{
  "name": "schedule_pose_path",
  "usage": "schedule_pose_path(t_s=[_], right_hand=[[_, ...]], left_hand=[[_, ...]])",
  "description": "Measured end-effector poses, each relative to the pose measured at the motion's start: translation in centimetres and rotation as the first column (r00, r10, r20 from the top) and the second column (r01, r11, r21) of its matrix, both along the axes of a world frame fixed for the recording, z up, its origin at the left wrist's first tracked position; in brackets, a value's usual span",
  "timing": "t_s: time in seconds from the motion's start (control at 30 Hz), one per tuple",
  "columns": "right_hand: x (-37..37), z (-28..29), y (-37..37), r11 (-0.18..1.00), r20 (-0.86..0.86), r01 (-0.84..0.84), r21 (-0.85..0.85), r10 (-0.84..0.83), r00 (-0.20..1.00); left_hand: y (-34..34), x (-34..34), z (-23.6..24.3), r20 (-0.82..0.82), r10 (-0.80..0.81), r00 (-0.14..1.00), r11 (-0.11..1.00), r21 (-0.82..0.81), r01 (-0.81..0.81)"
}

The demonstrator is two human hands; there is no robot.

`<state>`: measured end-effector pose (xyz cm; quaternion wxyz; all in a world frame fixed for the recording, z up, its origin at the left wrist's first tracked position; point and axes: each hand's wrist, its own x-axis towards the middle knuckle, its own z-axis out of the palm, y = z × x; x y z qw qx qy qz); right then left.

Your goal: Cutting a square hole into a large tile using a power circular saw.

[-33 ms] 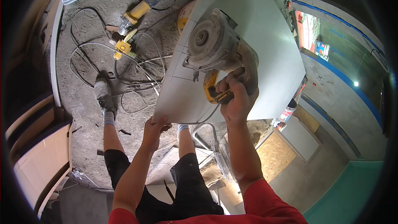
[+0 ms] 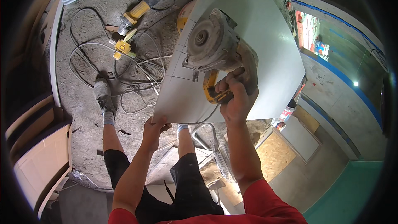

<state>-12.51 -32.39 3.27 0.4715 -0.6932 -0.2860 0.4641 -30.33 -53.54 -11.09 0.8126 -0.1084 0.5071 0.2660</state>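
Note:
A large pale tile [image 2: 269, 45] with thin pencil lines near its left edge lies tilted in front of me. On it rests a dust-covered handheld circular cutter [image 2: 213, 45] with a yellow handle. My right hand [image 2: 234, 97] is closed around that yellow handle at the cutter's near end. My left hand [image 2: 155, 126] grips the tile's near corner, thumb on top. My legs and a grey shoe [image 2: 103, 95] are below on the concrete floor.
A yellow angle grinder [image 2: 139, 10], a small yellow tool [image 2: 122, 47] and loops of cable [image 2: 91, 58] lie on the floor to the left. A metal tube frame [image 2: 207, 135] stands under the tile. Curved boards [image 2: 37, 157] sit at far left, a chipboard sheet [image 2: 273, 153] at right.

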Motion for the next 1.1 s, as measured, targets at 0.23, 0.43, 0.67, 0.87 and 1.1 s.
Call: schedule_pose_path(t_s=[0.23,0.43,0.67,0.87,1.1], right_hand=[[-0.12,-0.03,0.06,1.0,0.009,-0.003,-0.009,0.003,1.0],[-0.2,-0.06,0.05,1.0,0.017,0.009,-0.019,-0.008,1.0],[-0.19,-0.21,-0.01,1.0,0.006,0.001,-0.015,-0.001,1.0],[0.0,-0.37,0.08,0.999,-0.003,0.02,-0.031,-0.02,1.0],[-0.37,-0.16,0.3,0.998,0.02,0.058,-0.033,-0.058,0.998]], left_hand=[[0.32,0.0,0.34,-0.037,0.01,0.999,1.0,0.001,-0.01],[0.34,-0.09,0.32,-0.037,0.0,0.999,1.0,0.003,0.0],[0.54,0.05,0.44,-0.006,0.003,1.0,1.0,-0.023,-0.003],[0.47,0.19,0.67,-0.048,0.037,0.998,0.999,-0.008,-0.037],[0.72,0.15,0.79,-0.011,0.024,1.0,0.999,-0.027,-0.024]])
